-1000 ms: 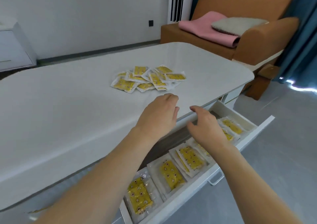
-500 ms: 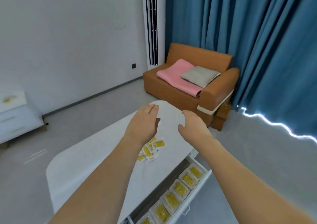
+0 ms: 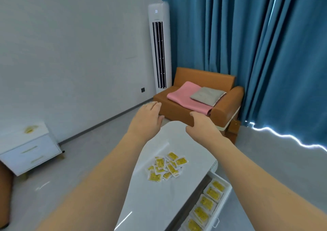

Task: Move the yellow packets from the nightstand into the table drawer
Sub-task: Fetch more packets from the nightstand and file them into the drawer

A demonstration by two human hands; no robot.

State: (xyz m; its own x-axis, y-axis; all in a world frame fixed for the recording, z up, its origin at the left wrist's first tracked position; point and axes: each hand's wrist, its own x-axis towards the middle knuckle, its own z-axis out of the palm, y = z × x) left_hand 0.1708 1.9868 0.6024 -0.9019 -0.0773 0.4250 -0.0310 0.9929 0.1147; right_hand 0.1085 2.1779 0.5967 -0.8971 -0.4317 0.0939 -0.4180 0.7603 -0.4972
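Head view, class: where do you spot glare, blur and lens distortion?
Head view: glare streaks the white table and burns under the curtain; both forearms smear near the lens; the wide angle bends the table and the drawer.

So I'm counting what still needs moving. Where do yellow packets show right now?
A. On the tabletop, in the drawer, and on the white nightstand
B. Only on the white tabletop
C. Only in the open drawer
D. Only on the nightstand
A: a loose pile of yellow packets lies on the white tabletop, a row fills the open white drawer, and something yellow sits on the white nightstand.
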